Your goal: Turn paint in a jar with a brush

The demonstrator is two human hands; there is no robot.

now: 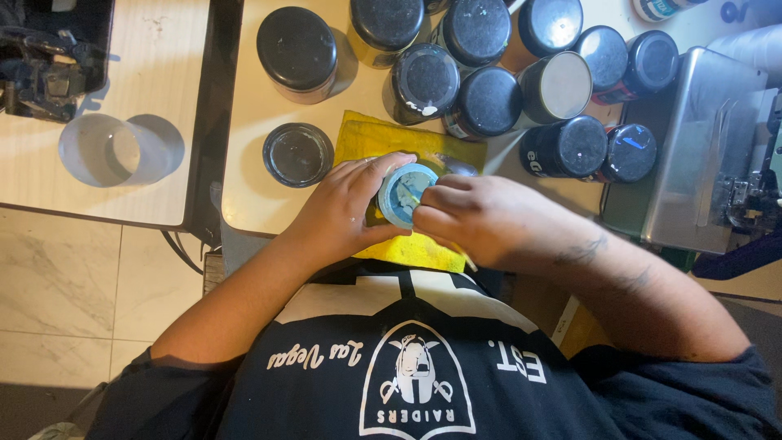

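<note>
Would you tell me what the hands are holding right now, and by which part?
The left hand grips a small open jar around its side wall, mouth towards the camera. The right hand pinches a thin stick reaching into the jar's mouth.

Warm overhead light, sharp focus, hard shadows beside jars (423, 81), glare on metal box (700, 147).

Small round blue-lidded tub (401, 194) above yellow cloth (383, 138) on the surface (252, 163); black-lidded jars (489, 102) behind, lidless glass jar (298, 154) left.
</note>
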